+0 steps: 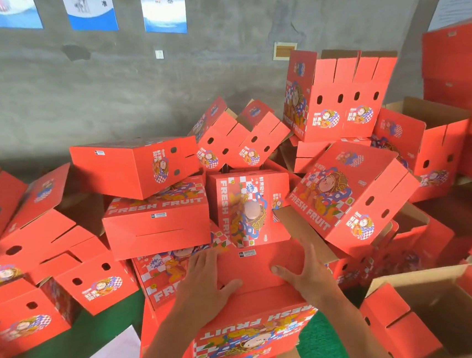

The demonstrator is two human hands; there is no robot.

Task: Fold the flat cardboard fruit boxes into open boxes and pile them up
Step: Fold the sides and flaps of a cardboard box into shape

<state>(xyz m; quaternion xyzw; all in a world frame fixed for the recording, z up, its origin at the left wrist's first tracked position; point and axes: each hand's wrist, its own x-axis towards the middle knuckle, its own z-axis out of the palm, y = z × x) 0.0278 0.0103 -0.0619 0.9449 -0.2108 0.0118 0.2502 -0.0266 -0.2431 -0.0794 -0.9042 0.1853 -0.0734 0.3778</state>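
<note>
concrete wall (105,90) | piled red boxes (157,215) crowd both hands' box (255,269)

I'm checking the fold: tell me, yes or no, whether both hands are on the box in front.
Yes: the left hand and right hand both lie with spread fingers on the red top of the box.

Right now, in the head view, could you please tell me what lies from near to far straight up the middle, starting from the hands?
Left hand and right hand pressing the red cardboard box → upright red FRESH FRUIT box → tilted red box with oval holes → grey concrete wall → blue-and-white poster.
</note>
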